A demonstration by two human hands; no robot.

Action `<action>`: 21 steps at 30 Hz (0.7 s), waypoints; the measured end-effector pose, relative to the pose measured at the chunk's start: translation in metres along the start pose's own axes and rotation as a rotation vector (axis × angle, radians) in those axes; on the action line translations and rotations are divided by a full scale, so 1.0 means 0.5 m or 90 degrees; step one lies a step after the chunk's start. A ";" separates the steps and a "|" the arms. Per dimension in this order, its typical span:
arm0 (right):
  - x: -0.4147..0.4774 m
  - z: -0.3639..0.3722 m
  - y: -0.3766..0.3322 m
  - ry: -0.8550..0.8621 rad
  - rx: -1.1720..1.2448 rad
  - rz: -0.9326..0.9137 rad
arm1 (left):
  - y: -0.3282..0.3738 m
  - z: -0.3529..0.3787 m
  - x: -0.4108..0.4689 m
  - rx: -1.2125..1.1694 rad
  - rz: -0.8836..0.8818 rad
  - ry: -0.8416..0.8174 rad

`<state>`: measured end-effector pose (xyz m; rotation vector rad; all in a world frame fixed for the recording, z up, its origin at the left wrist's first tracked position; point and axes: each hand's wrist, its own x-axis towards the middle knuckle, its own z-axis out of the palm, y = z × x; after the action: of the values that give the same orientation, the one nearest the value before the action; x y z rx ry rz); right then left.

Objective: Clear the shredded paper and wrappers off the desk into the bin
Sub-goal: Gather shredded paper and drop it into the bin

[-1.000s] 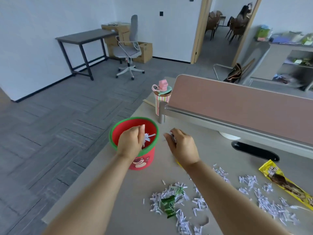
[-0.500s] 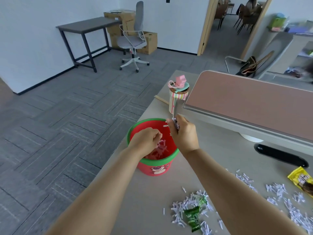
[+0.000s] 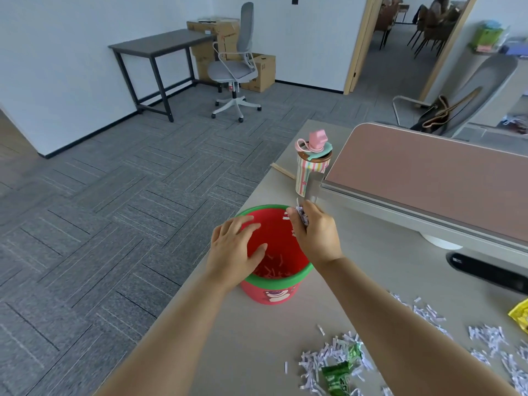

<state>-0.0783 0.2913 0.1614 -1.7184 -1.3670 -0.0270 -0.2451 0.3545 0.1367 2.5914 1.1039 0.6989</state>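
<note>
A red bin with a green rim and a bear picture stands near the desk's left edge, with paper shreds in its bottom. My left hand hovers over the bin's left side, fingers spread and holding nothing. My right hand is above the bin's right rim, closed on a pinch of shredded paper. More shredded paper lies on the desk at the lower right, with a green wrapper in it. A yellow wrapper shows at the right edge.
A striped cup with a pink lid stands behind the bin beside the pink desk divider. A black oblong object lies under the divider. The desk's left edge drops to grey carpet. An office chair and a dark table stand far off.
My left hand has gone from closed over the bin to spread with nothing in it. My right hand stays over the bin's right rim with its shreds. The view has shifted left.
</note>
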 end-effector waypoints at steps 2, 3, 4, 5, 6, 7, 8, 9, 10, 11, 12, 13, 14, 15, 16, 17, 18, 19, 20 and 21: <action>0.000 0.003 -0.003 -0.010 0.004 -0.005 | -0.009 0.005 -0.009 -0.031 -0.019 0.014; 0.000 0.006 -0.007 -0.014 0.010 -0.007 | -0.013 0.007 -0.015 -0.049 -0.033 0.016; 0.001 0.011 -0.014 -0.018 0.013 -0.010 | -0.015 0.009 -0.021 -0.064 -0.048 0.014; 0.001 0.018 -0.020 -0.029 0.011 -0.012 | -0.017 0.011 -0.028 -0.076 -0.063 0.011; 0.002 0.025 -0.024 -0.051 0.001 -0.015 | -0.017 0.010 -0.035 -0.081 -0.075 0.005; 0.002 0.033 -0.026 -0.088 -0.013 -0.017 | -0.017 0.009 -0.042 -0.083 -0.086 -0.001; 0.001 0.040 -0.024 -0.142 -0.034 -0.014 | -0.015 0.006 -0.047 -0.086 -0.098 -0.007; 0.000 0.046 -0.018 -0.209 -0.071 -0.008 | -0.013 0.003 -0.053 -0.098 -0.117 -0.016; -0.001 0.048 -0.012 -0.289 -0.121 0.003 | -0.010 0.000 -0.057 -0.113 -0.136 -0.024; -0.004 0.047 -0.007 -0.368 -0.172 0.017 | -0.008 -0.002 -0.062 -0.124 -0.150 -0.029; -0.006 0.043 -0.005 -0.425 -0.209 0.026 | -0.006 -0.005 -0.066 -0.129 -0.154 -0.030; -0.009 0.039 -0.005 -0.455 -0.230 0.028 | -0.003 -0.007 -0.069 -0.131 -0.153 -0.030; -0.013 0.035 -0.007 -0.460 -0.240 0.020 | -0.001 -0.008 -0.072 -0.134 -0.151 -0.029; -0.016 0.032 -0.010 -0.448 -0.243 0.006 | 0.002 -0.009 -0.074 -0.135 -0.154 -0.033; -0.020 0.029 -0.011 -0.426 -0.242 -0.010 | 0.005 -0.009 -0.075 -0.132 -0.161 -0.038; -0.024 0.025 -0.012 -0.400 -0.235 -0.024 | 0.007 -0.010 -0.076 -0.126 -0.170 -0.042; -0.027 0.021 -0.012 -0.375 -0.221 -0.030 | 0.010 -0.010 -0.077 -0.119 -0.178 -0.043; -0.031 0.015 -0.011 -0.352 -0.203 -0.031 | 0.013 -0.011 -0.078 -0.113 -0.182 -0.044; -0.036 0.009 -0.008 -0.330 -0.183 -0.033 | 0.018 -0.010 -0.079 -0.106 -0.184 -0.047; -0.042 0.002 -0.005 -0.308 -0.165 -0.039 | 0.023 -0.009 -0.079 -0.094 -0.184 -0.054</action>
<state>-0.0890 0.2756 0.1515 -1.9798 -1.8332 0.1975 -0.2640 0.3180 0.1321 2.2545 1.3118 0.5741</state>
